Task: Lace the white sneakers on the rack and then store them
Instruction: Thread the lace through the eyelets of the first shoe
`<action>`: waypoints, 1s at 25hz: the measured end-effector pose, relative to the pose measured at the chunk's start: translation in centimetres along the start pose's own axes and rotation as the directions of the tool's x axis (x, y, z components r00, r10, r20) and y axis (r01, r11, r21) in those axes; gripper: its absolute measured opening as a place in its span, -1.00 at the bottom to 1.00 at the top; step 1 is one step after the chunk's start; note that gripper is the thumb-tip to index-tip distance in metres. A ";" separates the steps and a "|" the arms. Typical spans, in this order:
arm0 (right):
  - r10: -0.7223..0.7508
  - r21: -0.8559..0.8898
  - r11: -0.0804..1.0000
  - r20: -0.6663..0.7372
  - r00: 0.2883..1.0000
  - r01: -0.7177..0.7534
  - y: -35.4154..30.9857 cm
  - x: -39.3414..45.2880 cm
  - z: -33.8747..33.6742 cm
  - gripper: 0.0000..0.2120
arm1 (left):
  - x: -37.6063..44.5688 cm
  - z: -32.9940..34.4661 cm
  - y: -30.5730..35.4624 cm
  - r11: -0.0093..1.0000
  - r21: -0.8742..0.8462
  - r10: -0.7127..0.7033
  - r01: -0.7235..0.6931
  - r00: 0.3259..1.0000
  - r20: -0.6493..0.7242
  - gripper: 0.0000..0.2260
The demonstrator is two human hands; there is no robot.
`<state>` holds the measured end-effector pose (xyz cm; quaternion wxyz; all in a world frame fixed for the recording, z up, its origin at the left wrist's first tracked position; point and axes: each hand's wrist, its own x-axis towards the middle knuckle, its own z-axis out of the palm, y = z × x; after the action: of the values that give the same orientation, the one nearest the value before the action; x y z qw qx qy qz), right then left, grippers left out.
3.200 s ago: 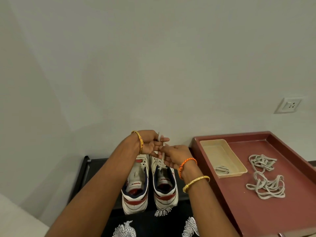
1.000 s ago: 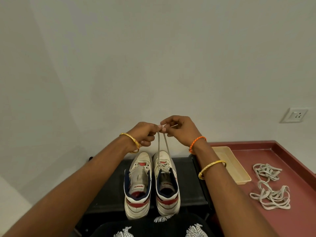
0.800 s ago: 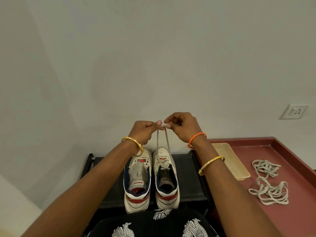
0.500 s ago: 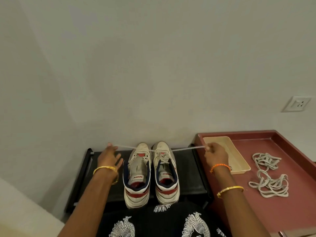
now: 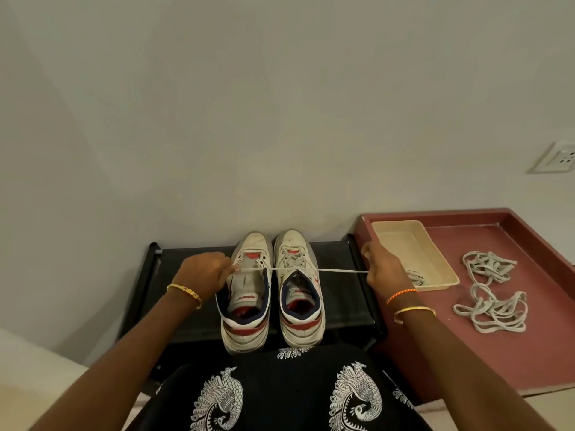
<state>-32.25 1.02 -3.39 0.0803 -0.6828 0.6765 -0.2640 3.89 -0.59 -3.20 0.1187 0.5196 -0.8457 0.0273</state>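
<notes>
Left hand (image 5: 203,272) and right hand (image 5: 381,270) each pinch one end of the lace (image 5: 339,270), taut across the right sneaker (image 5: 298,287) on the rack (image 5: 342,293).

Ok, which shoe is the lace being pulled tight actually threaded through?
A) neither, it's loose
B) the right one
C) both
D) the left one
B: the taut lace runs from the eyelets of the right shoe out to both hands, only passing over the unlaced left shoe.

Hands (image 5: 203,272) apart, lace (image 5: 339,270) now taut sideways, formerly upward.
</notes>
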 end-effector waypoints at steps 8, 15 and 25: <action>-0.002 -0.109 0.994 0.057 0.998 0.008 -2.4 -0.3 2.1 -0.88 | 0.9 -1.2 3.2 0.987 -0.098 -0.127 0.128 0.992 0.025 -0.66; 0.190 0.311 0.888 0.425 0.885 -0.340 -8.3 -0.7 4.4 -0.84 | 4.4 1.6 10.8 0.917 -0.229 -0.256 0.327 0.922 0.291 -0.73; 0.485 0.447 0.729 0.198 0.852 -0.519 -8.9 -1.6 5.7 -0.90 | 4.5 2.9 11.3 0.762 -0.290 -0.551 0.579 0.815 0.179 -0.79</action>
<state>-21.61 1.83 -4.50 0.3397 -0.4404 0.7441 -0.3701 -8.54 0.23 -4.11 0.1717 0.7230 -0.6462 -0.1739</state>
